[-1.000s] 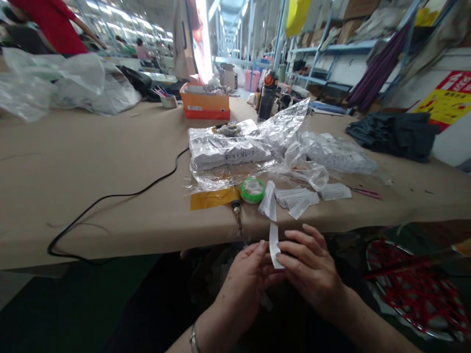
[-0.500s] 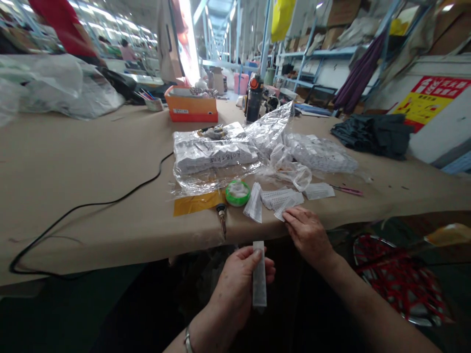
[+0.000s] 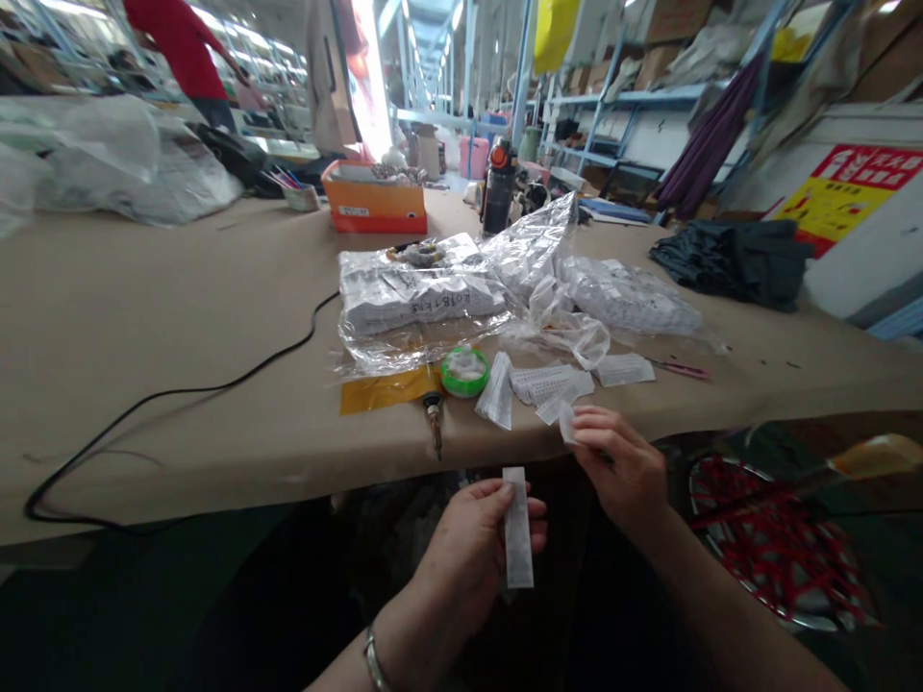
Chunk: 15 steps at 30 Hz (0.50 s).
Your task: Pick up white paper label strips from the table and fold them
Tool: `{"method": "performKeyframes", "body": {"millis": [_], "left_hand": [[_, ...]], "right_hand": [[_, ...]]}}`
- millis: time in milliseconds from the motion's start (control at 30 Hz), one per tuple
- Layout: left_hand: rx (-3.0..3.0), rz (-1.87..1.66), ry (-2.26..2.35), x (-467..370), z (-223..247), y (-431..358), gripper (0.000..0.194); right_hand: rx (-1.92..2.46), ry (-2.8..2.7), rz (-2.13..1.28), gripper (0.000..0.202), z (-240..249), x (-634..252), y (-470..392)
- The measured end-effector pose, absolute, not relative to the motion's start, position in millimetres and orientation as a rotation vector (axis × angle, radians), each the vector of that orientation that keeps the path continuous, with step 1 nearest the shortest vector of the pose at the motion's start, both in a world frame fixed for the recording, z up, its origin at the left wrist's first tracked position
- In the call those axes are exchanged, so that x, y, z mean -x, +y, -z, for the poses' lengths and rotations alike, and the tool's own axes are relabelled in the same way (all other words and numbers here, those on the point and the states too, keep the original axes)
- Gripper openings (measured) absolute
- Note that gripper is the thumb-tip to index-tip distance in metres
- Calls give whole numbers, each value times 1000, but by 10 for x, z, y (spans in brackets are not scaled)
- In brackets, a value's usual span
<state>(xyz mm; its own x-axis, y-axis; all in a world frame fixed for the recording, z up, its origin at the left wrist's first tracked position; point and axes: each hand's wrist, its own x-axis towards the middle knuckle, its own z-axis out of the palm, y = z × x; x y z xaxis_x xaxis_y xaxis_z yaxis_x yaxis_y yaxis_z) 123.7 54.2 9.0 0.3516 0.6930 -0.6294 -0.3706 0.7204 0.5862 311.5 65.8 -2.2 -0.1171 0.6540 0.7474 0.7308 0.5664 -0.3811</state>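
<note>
My left hand (image 3: 472, 538) pinches a white label strip (image 3: 518, 538) between thumb and fingers, below the table's front edge. To its right, my right hand (image 3: 624, 466) holds a small white label (image 3: 567, 424) in its fingertips at the edge. Fanned white printed labels (image 3: 544, 384) lie just behind it, with one bundle (image 3: 496, 392) to their left and another (image 3: 624, 369) to their right. A green round container (image 3: 465, 373) with white filling stands beside the left bundle. Near it, a soldering-iron-like tool (image 3: 434, 423) points toward the front edge.
Plastic-wrapped white packs (image 3: 425, 293) lie behind the labels. A black cable (image 3: 245, 383) crosses the table at left. Pink scissors (image 3: 682, 368), dark folded cloth (image 3: 732, 264), a bottle (image 3: 497, 187) and an orange box (image 3: 377, 200) are farther off. A person in red (image 3: 180, 48) stands at back left.
My right hand has lifted a label off the fanned pile and moved slightly right and toward me. My left hand has shifted slightly right with its strip. The person in red has moved right.
</note>
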Motion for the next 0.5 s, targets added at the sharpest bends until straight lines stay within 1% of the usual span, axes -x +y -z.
{"method": "performKeyframes", "body": {"millis": [167,333,500], "left_hand": [[-315,-809,809,-1226,-41,537,7],[-281,-814,792,-1209,-16,515,6],[-293,-792,734,-1217,-29,499,16]], "right_hand": [[803,-2266,-53,12,62,-2804,292],[769,-2386,-32,12,172,-2726,202],[833,-2366,-21,13,176,-2740,207]]}}
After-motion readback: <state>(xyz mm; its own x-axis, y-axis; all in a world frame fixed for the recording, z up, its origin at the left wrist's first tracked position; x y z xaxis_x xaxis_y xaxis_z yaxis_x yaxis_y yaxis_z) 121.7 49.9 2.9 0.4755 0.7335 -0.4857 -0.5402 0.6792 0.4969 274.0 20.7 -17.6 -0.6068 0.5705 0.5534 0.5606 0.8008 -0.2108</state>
